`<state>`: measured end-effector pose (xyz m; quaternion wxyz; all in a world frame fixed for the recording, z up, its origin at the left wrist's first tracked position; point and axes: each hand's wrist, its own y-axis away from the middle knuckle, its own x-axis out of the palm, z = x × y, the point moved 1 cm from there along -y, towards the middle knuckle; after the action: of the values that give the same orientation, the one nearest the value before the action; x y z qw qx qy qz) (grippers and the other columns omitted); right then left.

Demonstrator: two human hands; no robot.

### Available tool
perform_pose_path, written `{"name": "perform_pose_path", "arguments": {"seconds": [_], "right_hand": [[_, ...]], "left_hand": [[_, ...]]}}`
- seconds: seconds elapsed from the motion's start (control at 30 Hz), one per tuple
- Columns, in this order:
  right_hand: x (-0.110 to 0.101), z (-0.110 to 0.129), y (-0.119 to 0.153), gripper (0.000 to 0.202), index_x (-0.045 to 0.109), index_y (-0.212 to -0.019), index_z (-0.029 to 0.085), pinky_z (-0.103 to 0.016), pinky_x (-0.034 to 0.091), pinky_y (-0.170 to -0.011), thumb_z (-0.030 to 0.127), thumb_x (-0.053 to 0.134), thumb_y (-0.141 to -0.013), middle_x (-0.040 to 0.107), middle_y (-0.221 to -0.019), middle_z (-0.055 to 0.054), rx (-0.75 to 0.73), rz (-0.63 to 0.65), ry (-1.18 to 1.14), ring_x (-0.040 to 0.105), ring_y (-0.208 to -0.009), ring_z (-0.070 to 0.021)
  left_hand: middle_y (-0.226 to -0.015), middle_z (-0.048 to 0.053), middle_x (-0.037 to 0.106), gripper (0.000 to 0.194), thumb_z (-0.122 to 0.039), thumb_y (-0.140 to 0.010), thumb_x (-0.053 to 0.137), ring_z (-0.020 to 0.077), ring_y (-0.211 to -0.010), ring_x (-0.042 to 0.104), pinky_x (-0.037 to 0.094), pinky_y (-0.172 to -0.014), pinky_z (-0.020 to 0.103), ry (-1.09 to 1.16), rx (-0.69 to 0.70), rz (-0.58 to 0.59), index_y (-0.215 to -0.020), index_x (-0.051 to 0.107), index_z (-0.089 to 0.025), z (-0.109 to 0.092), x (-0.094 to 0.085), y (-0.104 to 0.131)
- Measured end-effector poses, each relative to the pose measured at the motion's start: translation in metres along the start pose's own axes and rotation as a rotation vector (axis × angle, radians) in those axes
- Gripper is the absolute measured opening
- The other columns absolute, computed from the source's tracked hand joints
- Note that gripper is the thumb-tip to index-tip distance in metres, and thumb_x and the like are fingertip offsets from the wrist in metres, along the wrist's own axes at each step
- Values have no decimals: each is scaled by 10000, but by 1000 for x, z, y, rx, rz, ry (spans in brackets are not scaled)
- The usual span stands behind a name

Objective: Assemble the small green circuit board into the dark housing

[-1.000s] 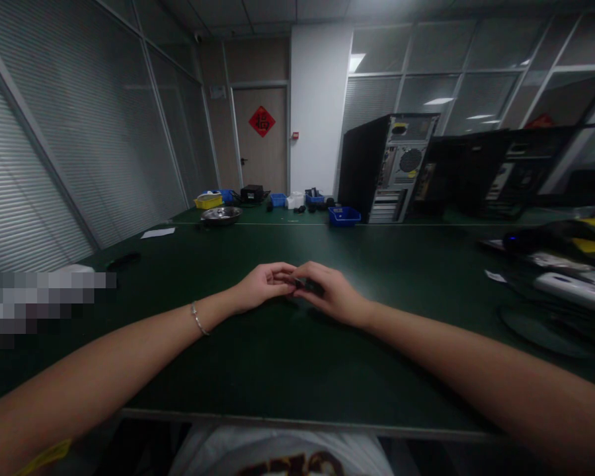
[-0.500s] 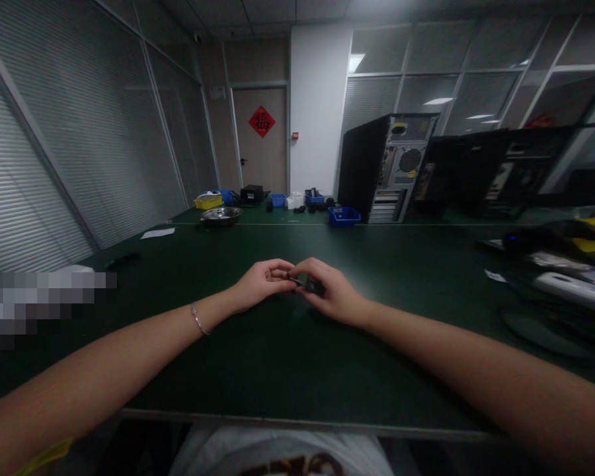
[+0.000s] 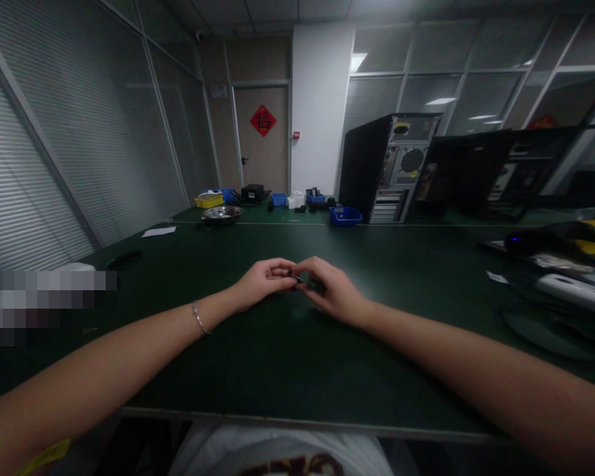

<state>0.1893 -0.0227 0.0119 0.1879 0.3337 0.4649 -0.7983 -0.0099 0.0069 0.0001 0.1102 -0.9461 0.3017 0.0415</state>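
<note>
My left hand (image 3: 266,280) and my right hand (image 3: 331,288) meet fingertip to fingertip over the middle of the green tabletop (image 3: 258,370). Between them is a small dark object (image 3: 300,279) with a thin, shiny part; its kind is too small to make out. The left thumb and fingers pinch its left end. My right fingers curl round its other end, and the right palm hides part of it. A thin bracelet circles my left wrist.
At the back stand a metal bowl (image 3: 221,215), a yellow tray (image 3: 209,199), a blue bin (image 3: 345,216) and a black computer tower (image 3: 389,168). Paper (image 3: 159,231) lies to the left. Cables and a white device (image 3: 572,291) crowd the right side.
Both hands stay almost in place, with the small dark object still between them. The thin shiny part has tilted slightly between the fingertips. The view has shifted a little.
</note>
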Motion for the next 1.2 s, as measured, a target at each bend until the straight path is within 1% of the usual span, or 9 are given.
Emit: {"name": "perform_pose_path", "arguments": {"seconds": [0.13, 0.27, 0.4, 0.6, 0.77, 0.87, 0.97, 1.03, 1.2], "right_hand": [[0, 2, 0, 343, 512, -1167, 219, -303, 483, -773, 119, 560, -842, 574, -1103, -81, 10, 44, 31, 573, -927, -188], [0, 4, 1, 345, 505, -1197, 217, -305, 488, -805, 146, 553, -862, 548, -1139, -92, -38, 80, 10, 567, -963, -187], [0, 1, 1, 343, 518, -1199, 222, -311, 492, -821, 162, 562, -864, 523, -1137, -99, -38, 24, -6, 556, -991, -193], [0, -6, 0, 248, 549, -1114, 194, -317, 485, -808, 178, 575, -868, 572, -1031, -86, -13, -36, -29, 560, -941, -192], [0, -9, 1, 237, 573, -1097, 184, -290, 474, -740, 262, 595, -874, 599, -973, -64, 76, 58, -11, 571, -844, -173], [1, -10, 2, 193, 608, -1032, 181, -270, 454, -703, 316, 542, -911, 616, -937, -56, 126, 108, 13, 572, -814, -164], [1, -12, 1, 234, 640, -937, 174, -261, 432, -694, 330, 466, -951, 615, -877, -51, 156, 120, 62, 568, -782, -154], [0, -14, 1, 265, 646, -904, 172, -257, 421, -687, 334, 444, -961, 608, -851, -49, 175, 118, 91, 562, -760, -149], [1, -18, 0, 276, 646, -909, 175, -250, 400, -670, 330, 425, -967, 623, -850, -48, 229, 145, 133, 566, -763, -153]], "left_hand": [[-1121, 110, 653, 367, -183, -794, 666, 229, -1030, 630, 483, -905, 381, -5, 21, 33, -1149, 587, -130, -1, 0, 1], [-1137, 100, 654, 370, -156, -777, 662, 228, -1043, 622, 469, -922, 373, -46, 47, 43, -1143, 605, -143, -4, 1, 2], [-1057, 94, 672, 344, -139, -771, 648, 215, -975, 633, 479, -869, 350, -141, 36, 22, -1114, 618, -129, -6, 4, 3], [-1018, 73, 664, 349, -143, -789, 609, 182, -907, 614, 473, -813, 312, -255, 57, 8, -1138, 610, -135, -2, -2, 0], [-1103, 78, 628, 325, -185, -845, 559, 197, -993, 592, 457, -878, 333, -295, 60, 14, -1167, 591, -155, -1, -8, -1], [-1006, 63, 626, 346, -215, -866, 546, 180, -874, 629, 493, -807, 340, -173, 18, -9, -1208, 515, -164, 3, -6, -2], [-953, 59, 620, 281, -238, -879, 538, 165, -792, 644, 509, -740, 319, -81, 14, -20, -1142, 498, -150, 6, -5, -3], [-985, 71, 620, 264, -250, -883, 537, 159, -796, 637, 508, -743, 311, -101, 29, -8, -1123, 523, -142, 7, -5, -3], [-1090, 76, 614, 353, -289, -898, 518, 156, -847, 603, 500, -789, 319, -261, 28, 18, -1232, 560, -180, 3, -8, 0]]}}
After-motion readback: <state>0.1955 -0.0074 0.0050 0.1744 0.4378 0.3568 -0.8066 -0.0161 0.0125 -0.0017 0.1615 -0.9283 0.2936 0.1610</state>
